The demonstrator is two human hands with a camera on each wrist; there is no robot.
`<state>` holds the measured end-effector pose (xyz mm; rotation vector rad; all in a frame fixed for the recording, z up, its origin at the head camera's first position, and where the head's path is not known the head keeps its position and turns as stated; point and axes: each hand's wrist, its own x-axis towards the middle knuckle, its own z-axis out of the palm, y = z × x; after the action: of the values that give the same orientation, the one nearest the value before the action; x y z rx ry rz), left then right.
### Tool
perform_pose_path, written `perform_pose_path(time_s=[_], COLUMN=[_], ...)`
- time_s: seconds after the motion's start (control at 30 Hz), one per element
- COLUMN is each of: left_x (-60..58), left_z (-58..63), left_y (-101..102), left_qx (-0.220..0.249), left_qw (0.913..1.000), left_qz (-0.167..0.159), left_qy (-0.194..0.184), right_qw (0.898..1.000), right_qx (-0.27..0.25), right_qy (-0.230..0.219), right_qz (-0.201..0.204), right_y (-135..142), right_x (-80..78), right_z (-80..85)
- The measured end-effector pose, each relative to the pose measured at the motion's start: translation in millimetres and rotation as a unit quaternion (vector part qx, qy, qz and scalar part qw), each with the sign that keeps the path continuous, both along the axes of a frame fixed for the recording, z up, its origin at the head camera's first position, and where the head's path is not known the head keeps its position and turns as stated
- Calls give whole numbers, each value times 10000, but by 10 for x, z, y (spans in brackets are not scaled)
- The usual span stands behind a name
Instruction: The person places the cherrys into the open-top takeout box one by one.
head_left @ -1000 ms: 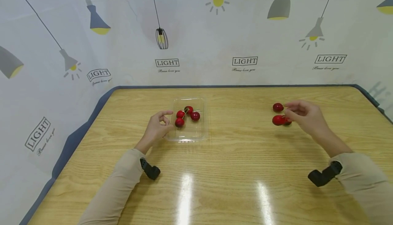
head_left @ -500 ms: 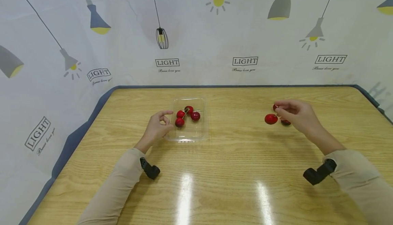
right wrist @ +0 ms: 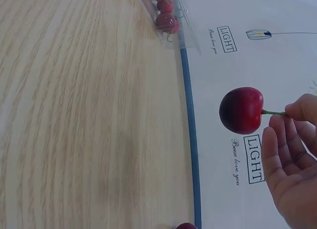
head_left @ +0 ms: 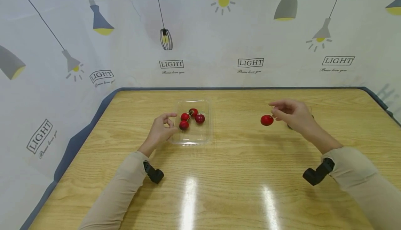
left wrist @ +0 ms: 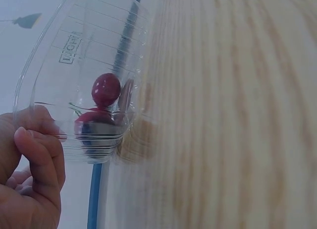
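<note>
My right hand pinches a dark red cherry by its green stem, between thumb and fingertips. The fruit hangs above the wooden table, to the left of the hand in the head view. At the left, my left hand grips the near-left rim of a clear plastic container with thumb and finger. Several cherries lie inside it, some with stems crossing. In the left wrist view the fingers are at the container's rim, and cherries show through its ridged wall.
Behind the right hand, other cherries on the table are mostly hidden; part of one cherry shows at the bottom of the right wrist view. The wooden table ends at a wall sheet printed with lamps.
My right hand has moved left with the cherry, away from the cherries on the table, which it now mostly covers. The left hand and container have stayed in place.
</note>
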<state>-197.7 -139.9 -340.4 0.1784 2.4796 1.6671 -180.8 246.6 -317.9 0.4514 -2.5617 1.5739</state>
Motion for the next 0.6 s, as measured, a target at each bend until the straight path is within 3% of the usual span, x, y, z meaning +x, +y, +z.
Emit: perform_pose_path(time_s=[0.13,0.37,0.6], left_x=[-26,-183,-206], left_z=[-29,-241,-269], left_y=[-11,-73,-77], left_qx=[-79,-155,-231], left_qw=[10000,9999,9996], left_qz=[-26,36,61], left_qy=[33,25,135], right_qw=[9999,9997,9984], right_qx=[89,60,1], right_qy=[-90,-81,-294], right_qz=[55,213,480], right_y=[-58,-178,-388], right_x=[-22,-70,-110], right_z=[27,23,-1])
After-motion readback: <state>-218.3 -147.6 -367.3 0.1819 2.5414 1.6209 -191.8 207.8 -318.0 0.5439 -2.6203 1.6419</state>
